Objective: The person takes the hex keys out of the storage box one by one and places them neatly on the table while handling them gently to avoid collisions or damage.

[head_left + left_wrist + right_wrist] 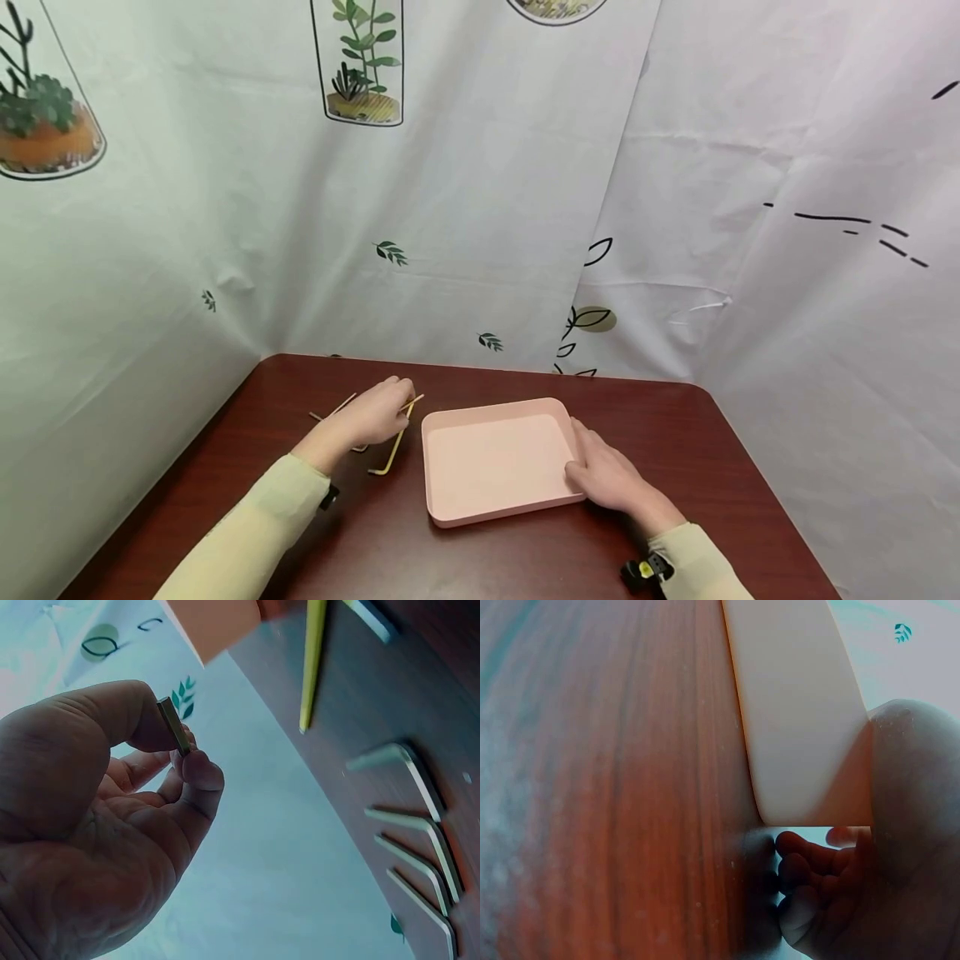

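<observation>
In the left wrist view my left hand (377, 412) pinches a metal hex key (174, 726) between thumb and fingertips, above the table. Below it in the head view lies a yellow-toned bent hex key (395, 442). More L-shaped hex keys (420, 817) lie spaced apart beside the hand, several of them, partly hidden by it in the head view. My right hand (611, 473) grips the right side of a shallow pink tray (501, 462), thumb over the rim and the other fingers along the outer wall. The tray sits at the middle of the table, a little askew.
The dark red-brown wooden table (517, 558) has rounded far corners. White cloth (480, 208) printed with plants hangs behind it and at both sides. A black strap device (647, 572) is on the right wrist.
</observation>
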Action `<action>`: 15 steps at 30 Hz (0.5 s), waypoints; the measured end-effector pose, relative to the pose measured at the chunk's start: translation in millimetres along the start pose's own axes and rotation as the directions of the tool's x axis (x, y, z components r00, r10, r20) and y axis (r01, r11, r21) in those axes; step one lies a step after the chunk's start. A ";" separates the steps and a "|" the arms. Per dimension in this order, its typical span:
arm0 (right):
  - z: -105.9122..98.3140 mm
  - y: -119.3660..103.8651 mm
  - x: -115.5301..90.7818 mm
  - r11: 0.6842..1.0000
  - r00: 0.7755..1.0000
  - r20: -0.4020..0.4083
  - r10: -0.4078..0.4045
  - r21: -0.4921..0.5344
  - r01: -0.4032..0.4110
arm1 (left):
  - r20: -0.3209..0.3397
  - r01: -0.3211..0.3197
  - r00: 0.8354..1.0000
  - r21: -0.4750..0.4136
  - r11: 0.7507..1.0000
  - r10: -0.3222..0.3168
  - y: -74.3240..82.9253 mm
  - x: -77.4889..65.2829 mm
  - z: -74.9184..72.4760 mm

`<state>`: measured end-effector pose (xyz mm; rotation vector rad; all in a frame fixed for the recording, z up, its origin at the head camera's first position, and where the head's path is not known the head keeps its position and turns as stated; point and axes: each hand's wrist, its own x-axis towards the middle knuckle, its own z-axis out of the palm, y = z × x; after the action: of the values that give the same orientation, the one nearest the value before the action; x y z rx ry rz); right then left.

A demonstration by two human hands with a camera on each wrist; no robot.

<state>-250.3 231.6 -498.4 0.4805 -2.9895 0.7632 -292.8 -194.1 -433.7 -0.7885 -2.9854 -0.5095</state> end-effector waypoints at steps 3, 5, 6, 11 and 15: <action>0.1 -0.1 -0.3 1.000 1.000 0.001 -0.003 0.000 0.003 | -0.006 0.019 1.000 -0.011 1.000 -0.019 -6.5 -3.7 -3.1; -0.1 -0.5 -0.5 1.000 1.000 -0.002 -0.005 0.001 0.005 | -0.007 0.034 0.999 -0.017 0.999 -0.034 -10.4 -6.1 -5.1; 0.0 -0.4 -0.6 1.000 1.000 -0.003 -0.005 0.002 0.005 | -0.005 0.039 0.999 -0.023 0.999 -0.039 -12.1 -7.3 -6.3; 1.0 -0.2 0.0 1.000 1.000 -0.003 -0.009 0.002 0.009 | -0.007 0.071 0.997 -0.029 0.997 -0.071 -20.1 -13.4 -11.4; 1.5 0.3 1.0 1.000 1.000 -0.012 -0.013 0.006 0.013 | -0.028 0.070 0.997 -0.023 0.997 -0.071 -27.6 -16.7 -14.5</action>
<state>-251.2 230.9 -499.8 0.4928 -2.9710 0.7711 -292.6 -229.2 -430.0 -0.6736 -2.9951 -0.5523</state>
